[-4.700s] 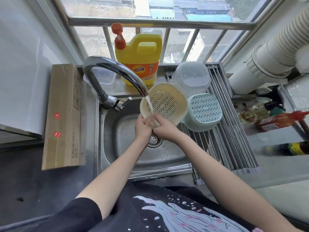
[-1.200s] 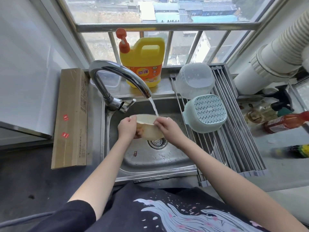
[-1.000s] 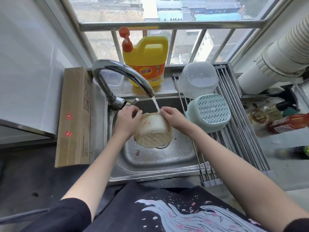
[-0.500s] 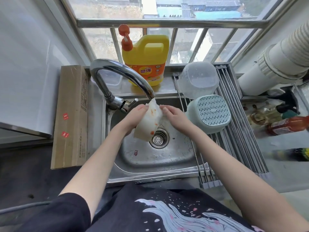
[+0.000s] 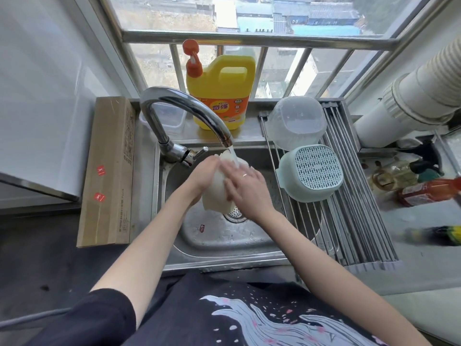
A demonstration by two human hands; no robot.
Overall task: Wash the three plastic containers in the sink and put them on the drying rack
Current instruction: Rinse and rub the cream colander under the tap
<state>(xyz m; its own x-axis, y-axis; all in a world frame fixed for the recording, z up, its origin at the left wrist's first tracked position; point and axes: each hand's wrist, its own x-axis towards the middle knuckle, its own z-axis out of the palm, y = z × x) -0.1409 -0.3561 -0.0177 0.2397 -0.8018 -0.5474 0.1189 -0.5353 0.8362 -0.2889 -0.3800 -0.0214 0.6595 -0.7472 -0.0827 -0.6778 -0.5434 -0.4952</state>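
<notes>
- Cream container point(image 5: 216, 193) sits on edge over the sink point(image 5: 224, 248) drain, under the faucet point(image 5: 189, 113) stream.
- Left hand point(image 5: 203, 174) grips its left side; right hand point(image 5: 245, 187) lies on it, fingers fairly straight.
- Green container point(image 5: 311, 174) and clear container point(image 5: 298, 126) sit inverted on the drying rack point(image 5: 359, 208), just right.

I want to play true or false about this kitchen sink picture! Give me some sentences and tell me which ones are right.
1. Water is running from the tap. True.
2. The cream container sits on the drying rack. False: both hands hold it over the sink.
3. The green container lies upside down on the rack. True.
4. The soap bottle is blue. False: it is yellow with an orange pump.
5. The clear container is in the left hand. False: it rests on the rack.
</notes>
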